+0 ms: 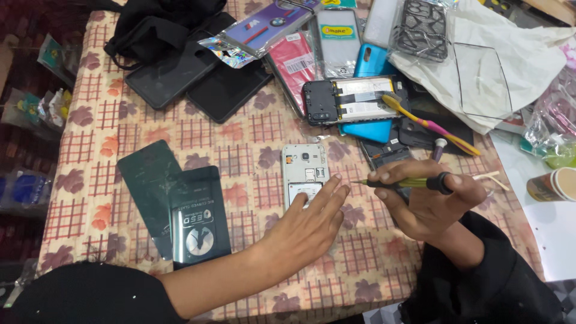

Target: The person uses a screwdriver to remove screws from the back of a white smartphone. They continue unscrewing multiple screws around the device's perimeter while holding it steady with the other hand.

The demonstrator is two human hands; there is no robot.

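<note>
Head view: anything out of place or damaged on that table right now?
A toothbrush with a yellow and pink handle lies across the opened dark phone, odd among phone parts. The white phone under the left hand has its back cover off. The right hand holds a screwdriver. No spill or breakage is visible.

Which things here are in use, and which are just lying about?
In use: left hand resting on the white opened phone; right hand holding a screwdriver.

Lying about: toothbrush, black opened phone, two dark green glass sheets, black bag, white cloth.
</note>
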